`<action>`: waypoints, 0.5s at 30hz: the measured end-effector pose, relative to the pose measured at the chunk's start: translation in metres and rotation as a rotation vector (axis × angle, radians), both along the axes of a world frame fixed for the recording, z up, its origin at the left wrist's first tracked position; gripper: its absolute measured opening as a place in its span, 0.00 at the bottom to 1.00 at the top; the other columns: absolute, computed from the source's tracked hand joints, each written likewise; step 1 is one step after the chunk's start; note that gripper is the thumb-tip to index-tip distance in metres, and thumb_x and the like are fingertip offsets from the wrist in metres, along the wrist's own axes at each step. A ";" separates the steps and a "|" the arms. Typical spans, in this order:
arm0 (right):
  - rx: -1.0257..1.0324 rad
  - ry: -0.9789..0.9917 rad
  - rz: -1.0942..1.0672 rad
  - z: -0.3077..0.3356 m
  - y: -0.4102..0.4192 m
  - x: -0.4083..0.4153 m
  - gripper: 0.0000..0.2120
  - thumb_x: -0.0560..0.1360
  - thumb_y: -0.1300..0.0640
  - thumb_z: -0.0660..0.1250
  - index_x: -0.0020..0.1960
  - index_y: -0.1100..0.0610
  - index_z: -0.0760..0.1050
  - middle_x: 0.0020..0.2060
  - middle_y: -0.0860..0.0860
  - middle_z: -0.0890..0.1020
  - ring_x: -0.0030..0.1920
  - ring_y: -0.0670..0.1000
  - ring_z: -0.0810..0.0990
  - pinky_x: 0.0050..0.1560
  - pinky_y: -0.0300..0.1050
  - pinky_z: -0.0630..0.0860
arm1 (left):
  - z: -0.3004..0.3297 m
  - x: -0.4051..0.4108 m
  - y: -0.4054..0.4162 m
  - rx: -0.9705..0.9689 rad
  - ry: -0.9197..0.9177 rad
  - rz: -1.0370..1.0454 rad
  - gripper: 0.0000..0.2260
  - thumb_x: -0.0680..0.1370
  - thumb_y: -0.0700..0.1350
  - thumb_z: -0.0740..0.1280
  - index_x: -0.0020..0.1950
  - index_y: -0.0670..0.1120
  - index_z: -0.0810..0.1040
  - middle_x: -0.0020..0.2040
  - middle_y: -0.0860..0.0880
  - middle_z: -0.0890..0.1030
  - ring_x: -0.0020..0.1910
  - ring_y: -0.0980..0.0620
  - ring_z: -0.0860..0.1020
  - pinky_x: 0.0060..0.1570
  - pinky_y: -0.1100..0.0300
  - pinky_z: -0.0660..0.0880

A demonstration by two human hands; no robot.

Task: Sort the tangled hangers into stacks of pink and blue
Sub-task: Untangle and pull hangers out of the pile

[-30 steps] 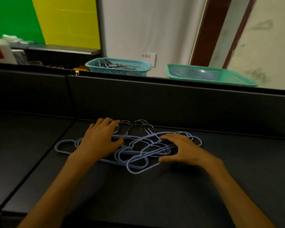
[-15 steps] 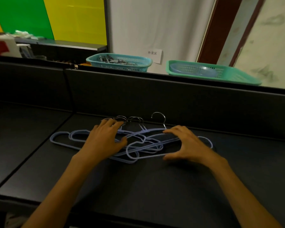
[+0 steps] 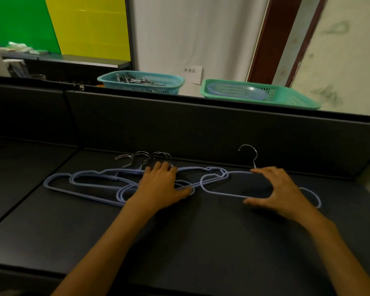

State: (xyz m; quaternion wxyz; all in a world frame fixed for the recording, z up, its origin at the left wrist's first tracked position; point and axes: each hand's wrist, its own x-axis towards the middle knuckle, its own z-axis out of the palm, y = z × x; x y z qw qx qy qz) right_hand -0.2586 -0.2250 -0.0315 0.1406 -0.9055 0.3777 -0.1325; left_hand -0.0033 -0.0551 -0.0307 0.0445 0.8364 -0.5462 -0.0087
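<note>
Baskets are sitting behind the table's back wall: teal basket w/ grey metal bits piled in it, green basket w/ a pale blue dish lying inside. Blue hangers are lying tangled on the dark table, left hand pressing flat on them w/ fingers straight. Right hand is gripping one blue hanger just right of the pile, thumb and fingers curling round its frame, hook pointing up.

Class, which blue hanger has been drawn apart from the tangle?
The hanger under the right hand; its hook stands alone, while the others' hooks cluster by the left hand.
</note>
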 end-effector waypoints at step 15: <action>-0.008 -0.009 -0.012 -0.003 -0.001 -0.007 0.44 0.59 0.33 0.73 0.71 0.42 0.61 0.67 0.46 0.63 0.67 0.48 0.62 0.67 0.50 0.65 | 0.006 0.007 -0.003 -0.038 0.097 -0.013 0.37 0.71 0.68 0.64 0.73 0.49 0.63 0.67 0.46 0.64 0.64 0.48 0.65 0.64 0.52 0.66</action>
